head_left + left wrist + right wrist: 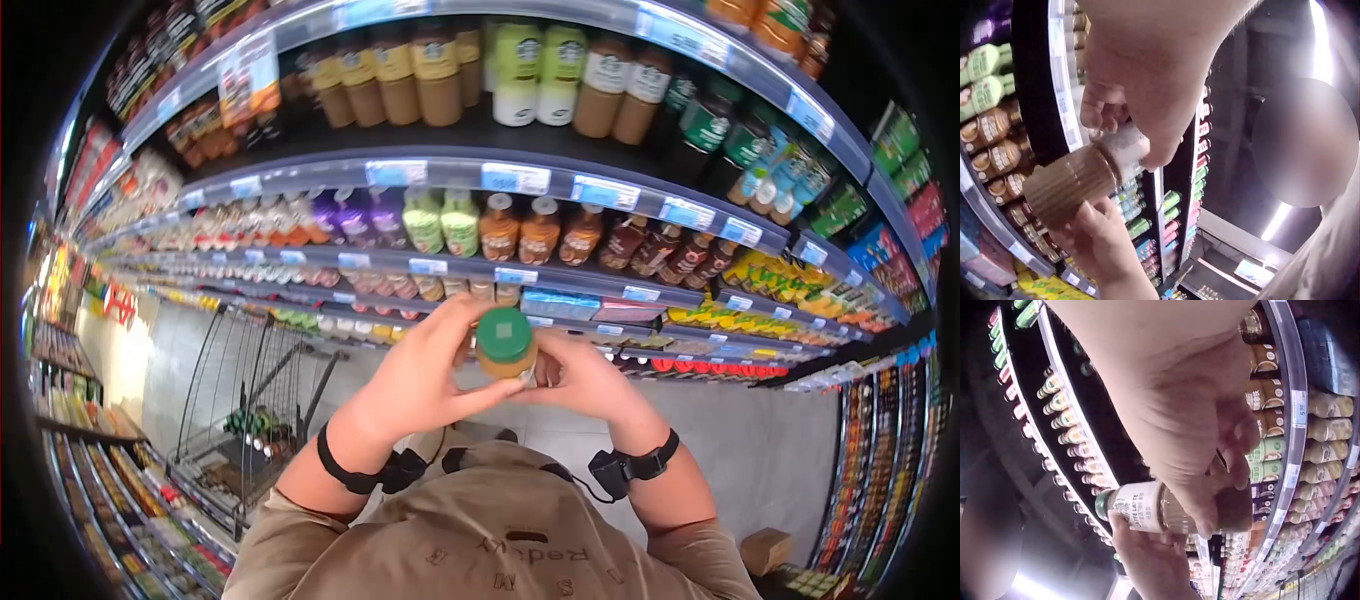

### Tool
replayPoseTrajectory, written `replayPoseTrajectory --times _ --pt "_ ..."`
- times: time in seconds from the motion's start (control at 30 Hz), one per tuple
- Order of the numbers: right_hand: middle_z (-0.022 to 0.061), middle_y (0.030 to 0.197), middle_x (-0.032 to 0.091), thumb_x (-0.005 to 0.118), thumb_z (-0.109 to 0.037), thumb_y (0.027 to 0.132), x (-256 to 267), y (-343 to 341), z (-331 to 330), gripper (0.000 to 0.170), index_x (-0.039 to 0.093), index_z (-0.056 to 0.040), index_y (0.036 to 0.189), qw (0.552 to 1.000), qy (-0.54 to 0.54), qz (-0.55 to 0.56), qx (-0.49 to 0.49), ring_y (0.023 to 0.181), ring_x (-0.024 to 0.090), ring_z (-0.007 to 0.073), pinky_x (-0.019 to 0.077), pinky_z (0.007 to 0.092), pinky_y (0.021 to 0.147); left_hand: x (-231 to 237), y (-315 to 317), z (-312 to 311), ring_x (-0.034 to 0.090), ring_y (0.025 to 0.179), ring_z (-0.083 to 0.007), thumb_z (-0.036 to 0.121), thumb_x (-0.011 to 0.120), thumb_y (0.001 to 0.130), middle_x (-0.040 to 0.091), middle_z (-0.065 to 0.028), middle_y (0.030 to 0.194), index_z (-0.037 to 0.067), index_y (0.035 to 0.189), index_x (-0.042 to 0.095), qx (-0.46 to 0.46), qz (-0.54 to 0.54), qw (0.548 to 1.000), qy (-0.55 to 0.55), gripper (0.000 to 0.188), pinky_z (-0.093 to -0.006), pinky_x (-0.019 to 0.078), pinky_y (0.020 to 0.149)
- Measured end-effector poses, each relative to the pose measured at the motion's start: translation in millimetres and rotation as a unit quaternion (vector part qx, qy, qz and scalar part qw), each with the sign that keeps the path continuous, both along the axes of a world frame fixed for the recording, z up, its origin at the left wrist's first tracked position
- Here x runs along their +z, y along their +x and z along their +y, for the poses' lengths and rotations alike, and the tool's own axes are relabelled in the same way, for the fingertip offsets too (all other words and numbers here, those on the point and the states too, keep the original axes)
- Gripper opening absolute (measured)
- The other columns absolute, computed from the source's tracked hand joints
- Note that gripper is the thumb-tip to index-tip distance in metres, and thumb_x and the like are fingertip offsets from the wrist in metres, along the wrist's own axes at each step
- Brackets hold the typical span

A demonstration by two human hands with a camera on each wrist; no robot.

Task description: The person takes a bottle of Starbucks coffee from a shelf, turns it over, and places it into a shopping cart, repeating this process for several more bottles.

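Note:
A latte bottle (pixel 506 360) with a green cap and white label is held in front of the chest, its cap facing up toward the head camera. My left hand (pixel 425 360) grips it near the cap, the thumb lying along the label. The right hand (pixel 585 378) holds the ribbed lower part, fingers and thumb around it. In the left wrist view the brown ribbed body of the bottle (pixel 1069 187) shows between both hands. "Caffe latte" can be read on the bottle's label (pixel 1138 506) in the right wrist view.
Shelves of bottled drinks curve across the front, with price tags (pixel 515 178) along their edges. Brown coffee bottles (pixel 438 75) stand on an upper shelf. A wire shopping cart (pixel 240 400) is at the left, and a cardboard box (pixel 766 550) lies at the lower right.

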State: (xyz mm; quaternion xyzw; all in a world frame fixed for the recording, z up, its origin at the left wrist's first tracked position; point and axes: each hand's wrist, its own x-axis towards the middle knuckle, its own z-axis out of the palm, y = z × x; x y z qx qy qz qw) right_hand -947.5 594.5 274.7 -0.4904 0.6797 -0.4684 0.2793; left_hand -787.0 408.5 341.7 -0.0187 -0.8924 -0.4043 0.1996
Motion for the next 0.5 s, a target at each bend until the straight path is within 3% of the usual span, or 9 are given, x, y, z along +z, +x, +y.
replayPoseTrajectory --times 0.07,0.13,0.2,0.27,0.33,0.4,0.43,0.47,0.5 --pt "0.0081 0.093 0.068 0.093 -0.025 0.078 1 10 -11 0.064 0.066 -0.0043 0.133 0.994 0.036 0.006 0.106 0.07 0.064 0.0159 0.0509 0.0321 0.062 -1 26 -14 0.066 0.085 -0.0289 0.026 0.091 0.081 0.063 -0.0131 0.106 0.005 0.129 0.061 0.017 0.005 1.0 0.01 0.061 -0.0379 0.0546 0.071" --pt "0.0082 0.093 0.068 0.093 -0.026 0.078 5 25 -28 0.064 0.066 -0.0046 0.132 0.988 0.047 0.008 0.149 0.07 0.064 0.016 0.051 0.0322 0.062 -6 55 -30 0.067 0.092 -0.033 0.027 0.091 0.08 0.064 -0.0148 0.108 0.004 0.12 0.064 -0.008 0.047 0.998 -0.04 0.054 -0.0385 0.0556 0.074" --pt "0.0083 0.093 0.069 0.093 -0.027 0.079 9 46 -49 0.064 0.066 -0.005 0.132 0.976 0.067 0.005 0.208 0.069 0.064 0.0164 0.0511 0.0325 0.062 -5 89 -37 0.068 0.09 -0.0346 0.025 0.091 0.079 0.066 -0.0146 0.106 0.004 0.114 0.065 0.044 0.053 0.997 -0.027 0.048 -0.0391 0.0561 0.073" --pt "0.0099 0.101 0.071 0.089 -0.024 0.084 26 71 -71 0.058 0.067 -0.0053 0.133 0.963 0.066 0.036 0.258 0.076 0.067 0.0173 0.0549 0.0333 0.067 -7 130 -43 0.069 0.083 -0.0332 0.021 0.091 0.077 0.068 -0.0123 0.099 0.005 0.112 0.066 0.052 0.091 0.994 -0.009 0.046 -0.0397 0.0558 0.069" --pt "0.0119 0.112 0.073 0.084 -0.019 0.087 48 93 -91 0.053 0.067 -0.0054 0.135 0.951 0.04 0.05 0.304 0.086 0.07 0.0204 0.0587 0.0329 0.075 -12 175 -52 0.068 0.074 -0.0325 0.017 0.09 0.075 0.068 -0.0103 0.091 0.006 0.109 0.067 0.118 0.121 0.985 -0.019 0.043 -0.0391 0.0542 0.063" --pt "0.015 0.118 0.073 0.085 -0.013 0.079 94 112 -95 0.056 0.07 0.0012 0.131 0.958 -0.009 0.065 0.279 0.086 0.069 0.0208 0.0561 0.0315 0.079 -13 223 -62 0.067 0.072 -0.0315 0.016 0.09 0.075 0.068 -0.0092 0.088 0.008 0.105 0.067 0.135 0.146 0.979 -0.034 0.039 -0.0372 0.0533 0.061" --pt "0.017 0.111 0.074 0.077 -0.014 0.079 127 122 -91 0.04 0.076 0.0045 0.115 0.95 -0.097 0.142 0.259 0.09 0.07 0.0256 0.0561 0.034 0.081 -15 249 -67 0.065 0.069 -0.0305 0.017 0.089 0.076 0.064 -0.0073 0.083 0.009 0.102 0.067 0.163 0.154 0.974 -0.045 0.036 -0.0376 0.0507 0.057" --pt "0.0166 0.104 0.075 0.072 -0.019 0.078 119 104 -77 0.03 0.078 0.0028 0.097 0.877 -0.279 0.267 0.286 0.096 0.071 0.0304 0.0565 0.0392 0.087 -18 277 -74 0.065 0.069 -0.0305 0.017 0.089 0.076 0.064 -0.0073 0.083 0.009 0.102 0.067 0.211 0.148 0.965 -0.049 0.036 -0.0376 0.0507 0.057" --pt "0.0166 0.104 0.075 0.072 -0.019 0.078 106 118 -110 0.03 0.078 0.0028 0.097 0.869 -0.285 0.243 0.323 0.096 0.071 0.0304 0.0565 0.0392 0.087 -21 306 -80 0.063 0.064 -0.0289 0.017 0.09 0.075 0.063 -0.0073 0.079 0.007 0.102 0.068 0.232 0.141 0.96 -0.074 0.037 -0.0371 0.0479 0.054"
